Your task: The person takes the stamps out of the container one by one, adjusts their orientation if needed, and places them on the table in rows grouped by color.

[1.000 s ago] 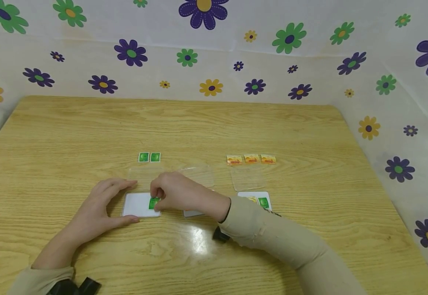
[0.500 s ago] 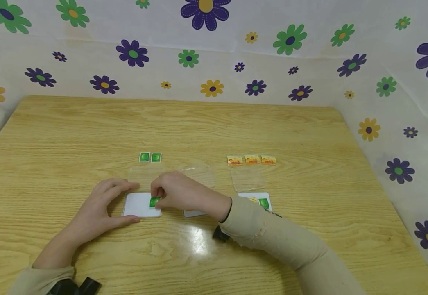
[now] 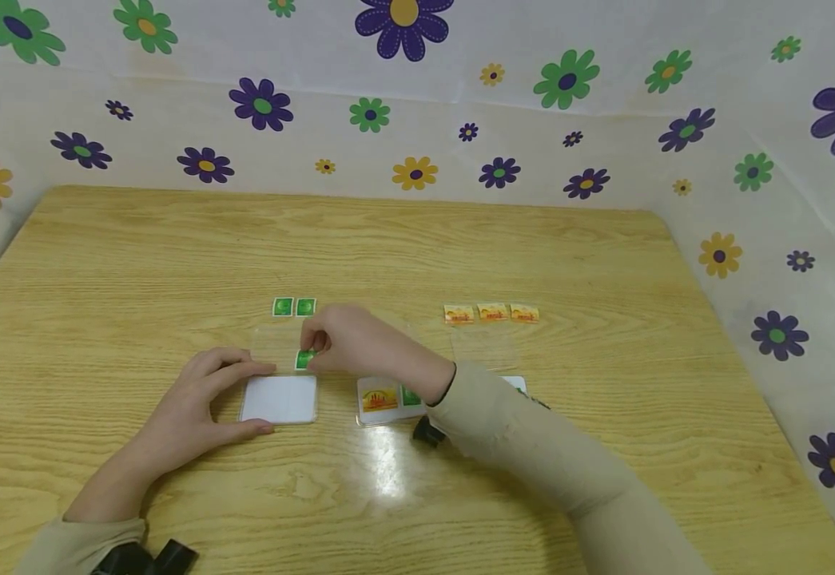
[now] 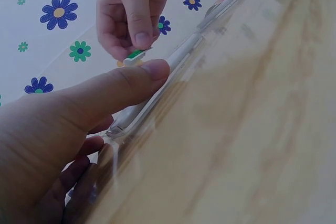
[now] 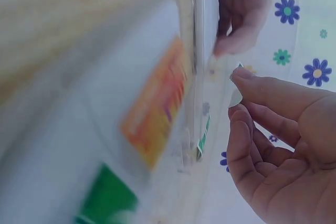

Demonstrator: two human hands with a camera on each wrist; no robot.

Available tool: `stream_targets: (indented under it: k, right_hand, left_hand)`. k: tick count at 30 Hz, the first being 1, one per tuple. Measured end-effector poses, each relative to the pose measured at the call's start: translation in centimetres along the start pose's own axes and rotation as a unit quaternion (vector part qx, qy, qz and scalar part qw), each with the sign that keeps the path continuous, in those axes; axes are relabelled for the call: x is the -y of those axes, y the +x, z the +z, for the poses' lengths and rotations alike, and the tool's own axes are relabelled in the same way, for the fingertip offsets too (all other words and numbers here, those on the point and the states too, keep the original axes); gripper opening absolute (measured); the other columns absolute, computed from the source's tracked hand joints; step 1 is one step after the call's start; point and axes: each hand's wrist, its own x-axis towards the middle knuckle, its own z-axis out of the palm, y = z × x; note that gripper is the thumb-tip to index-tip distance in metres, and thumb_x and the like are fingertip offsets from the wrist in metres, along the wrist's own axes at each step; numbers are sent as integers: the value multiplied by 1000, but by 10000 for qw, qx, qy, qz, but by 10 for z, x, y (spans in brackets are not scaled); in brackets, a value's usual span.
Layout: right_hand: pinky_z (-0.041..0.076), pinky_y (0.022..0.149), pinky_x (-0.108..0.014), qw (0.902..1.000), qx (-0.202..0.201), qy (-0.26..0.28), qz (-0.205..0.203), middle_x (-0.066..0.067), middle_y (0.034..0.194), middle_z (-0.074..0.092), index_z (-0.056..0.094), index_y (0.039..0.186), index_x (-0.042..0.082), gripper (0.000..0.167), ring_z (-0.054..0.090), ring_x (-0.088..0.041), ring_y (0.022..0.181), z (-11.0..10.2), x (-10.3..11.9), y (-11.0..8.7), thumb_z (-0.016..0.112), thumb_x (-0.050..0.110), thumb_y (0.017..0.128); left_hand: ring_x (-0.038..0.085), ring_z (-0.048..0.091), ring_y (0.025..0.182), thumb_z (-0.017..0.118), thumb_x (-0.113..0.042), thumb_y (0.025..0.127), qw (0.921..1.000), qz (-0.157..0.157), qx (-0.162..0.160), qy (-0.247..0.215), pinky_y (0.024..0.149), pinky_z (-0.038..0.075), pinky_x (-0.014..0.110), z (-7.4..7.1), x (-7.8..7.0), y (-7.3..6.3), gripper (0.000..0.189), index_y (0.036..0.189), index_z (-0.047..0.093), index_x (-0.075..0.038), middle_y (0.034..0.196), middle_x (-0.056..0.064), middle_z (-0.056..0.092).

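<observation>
In the head view, a flat white box (image 3: 280,399) with a clear plastic rim lies on the table. My left hand (image 3: 197,407) holds its left end, thumb along the near side and fingers at the far side. Between thumb and fingertips, my right hand (image 3: 359,343) pinches a small green paper square (image 3: 304,361) just beyond the box. In the right wrist view the paper square (image 5: 236,95) looks bent and shows its pale underside. A middle white box (image 3: 388,415) bears an orange picture (image 3: 379,398) and a green one, partly hidden by my right wrist.
Two green squares (image 3: 283,307) lie farther back, and three orange pictures (image 3: 492,312) lie at the back right. Clear plastic pieces (image 3: 483,349) lie behind the boxes. A right-hand white box (image 3: 514,383) is mostly hidden by my sleeve. Flowered cloth (image 3: 417,96) hangs behind the table.
My right hand has lifted the green square off the right end of the left box and moved it away from me. That box's white surface now shows bare. My left hand stays put.
</observation>
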Motion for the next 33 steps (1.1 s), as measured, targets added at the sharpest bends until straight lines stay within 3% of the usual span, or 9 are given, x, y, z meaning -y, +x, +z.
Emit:
stream_targets:
  k: [12,22,33]
  right_hand:
    - [42,69,-16,9989,-307,-325,103,2,86,60,68,96,8,14,53,-9,80,-20,5,46,73,15,85]
    - [41,69,-16,9980,-246,-573,97,3,87,60,67,96,9,15,52,-8,80,-17,5,85,74,18,85]
    - [41,70,-17,9971,-72,-738,167,2,90,61,68,96,7,16,53,-9,82,-10,6,103,74,16,84]
  left_hand:
    - [18,42,110,93,-24,57,10000,40,17,-49,89,31,36,-1,-1,1,65,117,66,-20,117,-4,52]
    - [16,42,110,93,-24,56,10000,83,-15,19,90,31,32,0,1,0,66,116,67,-19,117,-5,52]
    - [17,42,111,93,-25,57,10000,83,3,-8,90,31,35,-1,0,0,65,117,67,-18,118,-4,51]
